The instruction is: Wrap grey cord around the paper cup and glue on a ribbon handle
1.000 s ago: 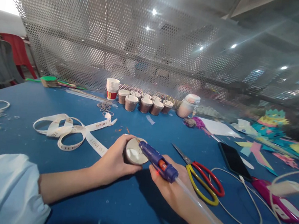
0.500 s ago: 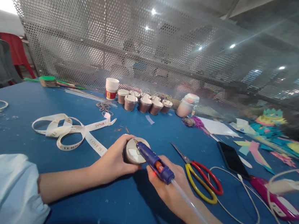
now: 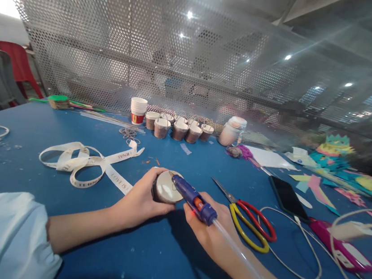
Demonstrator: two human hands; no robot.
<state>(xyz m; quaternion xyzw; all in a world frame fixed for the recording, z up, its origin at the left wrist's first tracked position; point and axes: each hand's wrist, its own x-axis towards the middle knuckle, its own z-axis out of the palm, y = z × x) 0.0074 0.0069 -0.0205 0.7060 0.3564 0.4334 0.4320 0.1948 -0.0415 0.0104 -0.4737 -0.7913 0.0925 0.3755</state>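
My left hand [image 3: 147,193] is wrapped round a small paper cup [image 3: 168,188], whose pale round end faces up toward me. In my right hand [image 3: 207,226] is a blue hot glue gun [image 3: 192,198], with a clear glue stick [image 3: 242,259] trailing from its back. The gun's nozzle is at the far rim of the cup; whether it touches cannot be made out. A printed white ribbon [image 3: 117,176] runs toward the cup from a loose coil, its end hidden behind my left hand.
Scissors [image 3: 250,224] with red and yellow handles lie right of my right hand, near a phone [image 3: 287,199] and a magenta power strip [image 3: 342,249]. Farther back stand several small wrapped cups [image 3: 179,130], a stack of paper cups [image 3: 138,110] and a jar [image 3: 232,131].
The glue gun's nozzle has moved slightly right along the cup's rim. My left hand keeps its hold on the cup, and the view has shifted a little.
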